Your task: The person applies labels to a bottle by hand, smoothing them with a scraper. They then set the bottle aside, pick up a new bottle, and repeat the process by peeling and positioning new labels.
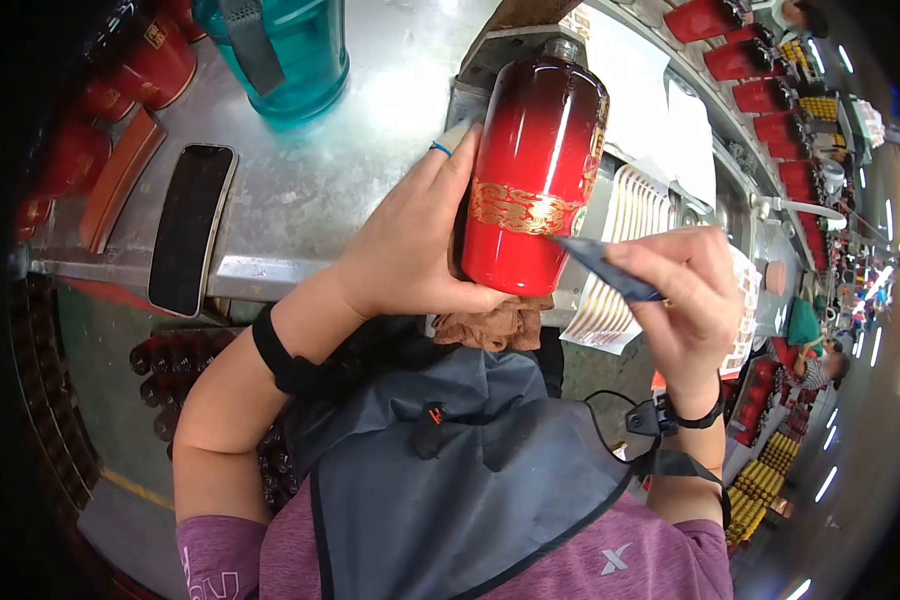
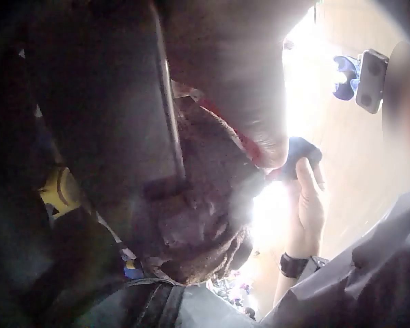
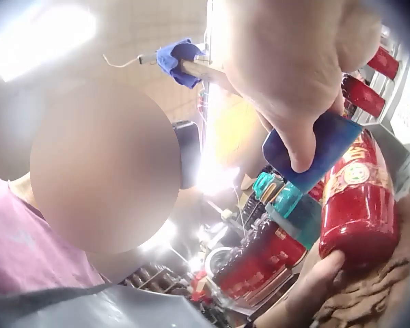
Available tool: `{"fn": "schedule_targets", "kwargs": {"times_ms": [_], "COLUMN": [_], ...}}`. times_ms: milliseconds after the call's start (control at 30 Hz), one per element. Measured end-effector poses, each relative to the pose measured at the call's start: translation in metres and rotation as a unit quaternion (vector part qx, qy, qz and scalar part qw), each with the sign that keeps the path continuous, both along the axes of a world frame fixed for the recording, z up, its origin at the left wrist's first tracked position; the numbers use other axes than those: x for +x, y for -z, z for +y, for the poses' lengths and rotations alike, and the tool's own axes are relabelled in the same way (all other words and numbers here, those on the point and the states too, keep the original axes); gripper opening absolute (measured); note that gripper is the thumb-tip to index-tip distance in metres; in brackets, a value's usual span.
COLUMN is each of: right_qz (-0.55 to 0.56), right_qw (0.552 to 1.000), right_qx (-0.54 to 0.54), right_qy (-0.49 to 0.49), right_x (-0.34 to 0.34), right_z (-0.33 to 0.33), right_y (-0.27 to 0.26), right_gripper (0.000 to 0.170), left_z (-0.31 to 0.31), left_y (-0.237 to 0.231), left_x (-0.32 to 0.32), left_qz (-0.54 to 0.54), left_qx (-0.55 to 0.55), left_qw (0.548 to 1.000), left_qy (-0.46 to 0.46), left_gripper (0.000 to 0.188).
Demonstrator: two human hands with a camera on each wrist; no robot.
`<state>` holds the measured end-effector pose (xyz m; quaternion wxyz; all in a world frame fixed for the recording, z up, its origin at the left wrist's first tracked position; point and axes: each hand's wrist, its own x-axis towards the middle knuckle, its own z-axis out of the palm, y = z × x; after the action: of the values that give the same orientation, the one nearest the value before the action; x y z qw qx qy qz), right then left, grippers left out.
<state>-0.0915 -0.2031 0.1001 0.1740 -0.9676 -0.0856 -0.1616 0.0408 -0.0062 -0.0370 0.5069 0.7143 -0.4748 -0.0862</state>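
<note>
A glossy red bottle [image 1: 530, 140], dark toward its neck, lies at a slant at the table's edge with a gold dragon-patterned band [image 1: 520, 208] around its lower part. My left hand [image 1: 410, 235] grips it from the left, thumb near the base and fingers along the side. With thumb and fingers, my right hand [image 1: 690, 290] pinches a flat dark blue scraper [image 1: 610, 268], whose tip is right at the band's lower right edge. The right wrist view shows the scraper's broad blue face [image 3: 328, 150] beside the bottle. Under the base sits a crumpled brown cloth [image 1: 490, 325].
A metal rest [image 1: 480, 55] stands behind the bottle. To its right lie a sheet of gold-striped labels [image 1: 610, 310] and white papers [image 1: 625, 80]. A phone [image 1: 190, 230], a reddish-brown block [image 1: 120, 185] and a teal jug [image 1: 295, 75] are on the left, near several red containers.
</note>
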Motion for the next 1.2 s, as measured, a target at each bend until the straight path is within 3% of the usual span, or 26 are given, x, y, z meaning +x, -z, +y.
{"fn": "schedule_targets", "kwargs": {"times_ms": [100,167,233,367,467,600,733,833,933,1000,1200], "right_qz": [-0.023,-0.026,-0.059,-0.024,-0.023,0.0,-0.054,0.052,0.058,0.006,-0.038], "right_qw": [0.996,0.995,0.988,0.989,0.983,0.988,0.985,0.983,0.994,0.999,0.999], "right_qx": [-0.075,-0.093,-0.137,-0.113,-0.179,-0.076,-0.142,-0.026,0.027,-0.031,-0.01], "right_qy": [-0.035,-0.04,-0.047,-0.093,-0.043,-0.135,-0.085,-0.175,-0.091,-0.015,0.023], "right_x": [0.003,0.008,0.015,0.016,0.024,0.02,0.021,0.01,0.006,0.005,-0.003], "right_z": [0.012,0.017,0.016,0.029,0.016,0.028,0.019,0.034,0.014,0.005,0.008], "right_y": [0.002,0.002,0.004,0.004,-0.004,-0.001,-0.002,0.001,-0.011,-0.01,0.008], "right_gripper": [0.046,0.045,0.043,0.043,0.042,0.04,0.039,0.043,0.044,0.04,0.045], "left_z": [-0.002,-0.005,-0.004,0.0,0.003,-0.001,0.001,0.004,0.004,0.004,-0.004], "left_y": [-0.006,-0.007,-0.005,-0.007,-0.007,-0.002,0.0,-0.002,-0.002,-0.001,-0.003], "left_x": [-0.004,-0.004,-0.004,-0.004,-0.004,0.0,-0.001,-0.001,0.001,0.001,-0.004], "left_qz": [0.029,-0.058,-0.047,-0.005,0.018,-0.009,0.044,0.085,0.076,0.068,0.035], "left_qx": [-0.001,-0.073,-0.067,-0.023,0.005,-0.067,-0.062,-0.048,-0.023,-0.017,-0.02], "left_qw": [0.999,0.994,0.995,0.999,1.0,0.997,0.997,0.995,0.997,0.997,0.999], "left_qy": [-0.033,-0.063,-0.058,-0.034,-0.024,-0.029,-0.005,0.0,0.008,0.015,-0.023], "left_gripper": [0.125,0.127,0.129,0.128,0.129,0.13,0.128,0.126,0.127,0.127,0.132]}}
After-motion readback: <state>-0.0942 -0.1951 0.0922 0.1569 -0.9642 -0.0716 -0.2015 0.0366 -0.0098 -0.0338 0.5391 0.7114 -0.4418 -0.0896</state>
